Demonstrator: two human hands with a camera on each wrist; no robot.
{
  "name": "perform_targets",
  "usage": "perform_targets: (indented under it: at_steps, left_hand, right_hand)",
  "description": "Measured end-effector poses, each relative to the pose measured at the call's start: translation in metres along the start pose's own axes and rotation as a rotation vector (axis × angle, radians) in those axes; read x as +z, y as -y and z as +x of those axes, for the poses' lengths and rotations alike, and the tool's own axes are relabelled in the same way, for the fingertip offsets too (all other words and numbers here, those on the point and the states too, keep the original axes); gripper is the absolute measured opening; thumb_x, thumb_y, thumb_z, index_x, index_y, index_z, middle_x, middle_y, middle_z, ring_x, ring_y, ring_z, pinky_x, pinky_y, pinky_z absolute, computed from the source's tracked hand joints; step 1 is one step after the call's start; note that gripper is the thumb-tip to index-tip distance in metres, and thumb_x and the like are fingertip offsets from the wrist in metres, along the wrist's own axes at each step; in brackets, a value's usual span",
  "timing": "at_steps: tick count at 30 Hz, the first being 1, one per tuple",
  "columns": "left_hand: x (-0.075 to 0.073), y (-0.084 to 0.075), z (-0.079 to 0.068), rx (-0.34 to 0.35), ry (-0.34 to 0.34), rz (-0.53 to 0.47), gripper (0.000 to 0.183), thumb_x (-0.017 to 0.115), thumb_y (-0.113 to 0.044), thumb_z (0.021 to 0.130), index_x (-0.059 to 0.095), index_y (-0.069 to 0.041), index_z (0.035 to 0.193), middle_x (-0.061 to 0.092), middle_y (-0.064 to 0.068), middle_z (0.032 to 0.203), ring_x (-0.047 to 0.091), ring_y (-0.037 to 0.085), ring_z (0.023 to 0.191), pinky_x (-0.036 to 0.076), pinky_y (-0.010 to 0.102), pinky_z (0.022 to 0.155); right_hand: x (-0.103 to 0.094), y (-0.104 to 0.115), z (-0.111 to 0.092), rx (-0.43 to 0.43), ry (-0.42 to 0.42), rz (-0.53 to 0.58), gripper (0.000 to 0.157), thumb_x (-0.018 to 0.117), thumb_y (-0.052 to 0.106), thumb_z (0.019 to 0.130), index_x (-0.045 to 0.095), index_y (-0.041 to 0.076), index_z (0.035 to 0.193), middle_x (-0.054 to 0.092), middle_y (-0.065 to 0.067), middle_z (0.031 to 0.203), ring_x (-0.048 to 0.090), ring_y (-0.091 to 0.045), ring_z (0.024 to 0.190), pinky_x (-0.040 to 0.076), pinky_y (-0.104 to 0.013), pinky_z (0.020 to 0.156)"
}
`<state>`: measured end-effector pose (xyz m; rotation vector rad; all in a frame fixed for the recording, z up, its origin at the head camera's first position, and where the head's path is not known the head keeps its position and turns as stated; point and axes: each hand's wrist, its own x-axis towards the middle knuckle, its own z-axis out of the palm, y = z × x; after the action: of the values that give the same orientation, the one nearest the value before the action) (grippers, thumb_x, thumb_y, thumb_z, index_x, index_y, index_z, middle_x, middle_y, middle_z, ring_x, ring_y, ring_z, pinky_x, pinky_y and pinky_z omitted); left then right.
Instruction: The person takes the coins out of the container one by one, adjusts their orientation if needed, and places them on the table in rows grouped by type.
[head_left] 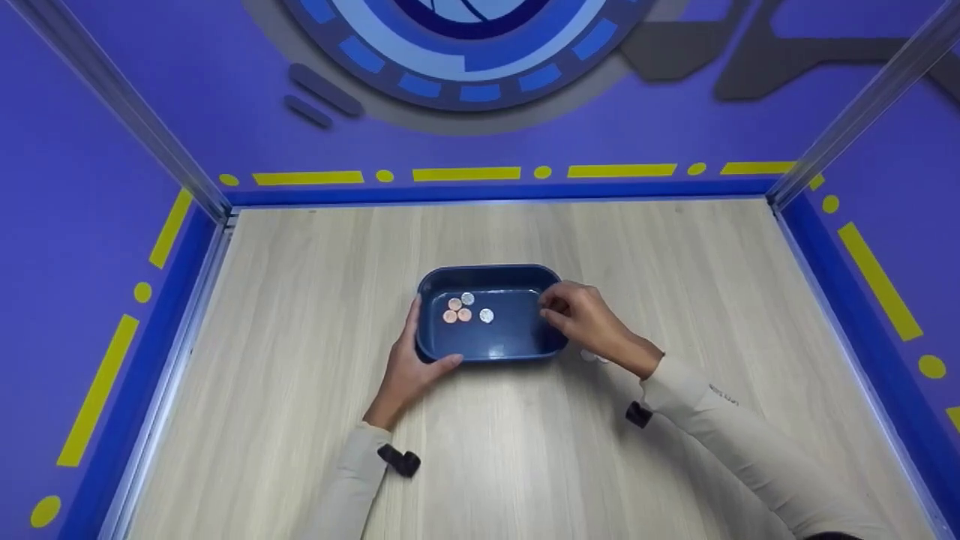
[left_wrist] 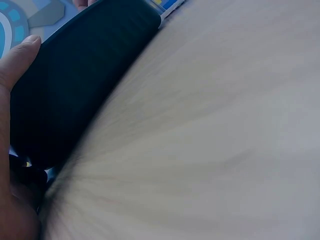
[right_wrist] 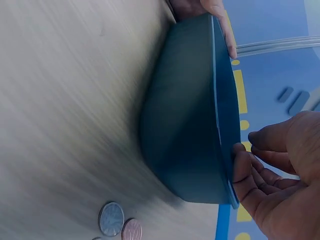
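Note:
A dark blue rectangular container [head_left: 517,337] with rounded corners stands on the table. Inside lie three copper coins [head_left: 454,304] and two silver coins [head_left: 487,316], mostly toward its left half. My left hand [head_left: 412,367] grips the container's left end, thumb over the front rim and fingers along the left side. Over the right end of the container is my right hand [head_left: 581,313], its fingers loosely bent and the fingertips inside the rim. In the right wrist view those fingers [right_wrist: 243,167] are beside the rim, and no coin shows between them.
Outside the container, near its right front corner, a silver coin [right_wrist: 111,219] and a copper coin [right_wrist: 132,230] lie on the wooden table [head_left: 300,300]; another coin is cut off at the frame's edge. Blue panels [head_left: 480,150] wall the back and both sides.

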<state>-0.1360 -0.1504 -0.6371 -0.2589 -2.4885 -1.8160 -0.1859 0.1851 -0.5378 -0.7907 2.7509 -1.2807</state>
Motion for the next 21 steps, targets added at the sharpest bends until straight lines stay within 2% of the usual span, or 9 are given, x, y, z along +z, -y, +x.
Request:
perform_targets:
  at_steps: [11, 16, 21]
  left_hand:
    - [-0.001, 0.001, 0.000, -0.004, -0.005, -0.009, 0.129, 0.098, -0.043, 0.081, 0.017, -0.013, 0.178, 0.030, 0.017, 0.179, 0.035, 0.038, 0.162, 0.028, 0.057, 0.130]
    - [0.000, 0.002, 0.001, 0.013, -0.002, -0.007, 0.128, 0.098, -0.040, 0.082, 0.017, -0.011, 0.178, 0.033, 0.020, 0.178, 0.039, 0.040, 0.159, 0.031, 0.060, 0.128]
    - [0.000, 0.002, 0.001, 0.025, 0.000, -0.003, 0.127, 0.098, -0.039, 0.083, 0.017, -0.008, 0.177, 0.032, 0.022, 0.177, 0.039, 0.041, 0.159, 0.032, 0.061, 0.128]
  right_hand:
    - [0.019, 0.002, 0.020, -0.004, 0.061, -0.026, 0.011, 0.079, -0.004, 0.097, 0.076, -0.008, 0.106, 0.076, -0.017, 0.102, 0.075, -0.027, 0.090, 0.064, -0.041, 0.080]
    - [0.027, 0.003, 0.027, -0.030, 0.083, -0.058, 0.009, 0.080, -0.004, 0.096, 0.077, -0.006, 0.104, 0.076, -0.016, 0.100, 0.075, -0.028, 0.089, 0.064, -0.044, 0.079]
    - [0.034, 0.004, 0.036, -0.020, 0.115, -0.076, 0.009, 0.079, -0.002, 0.096, 0.077, -0.006, 0.104, 0.076, -0.016, 0.098, 0.074, -0.027, 0.089, 0.063, -0.045, 0.080]
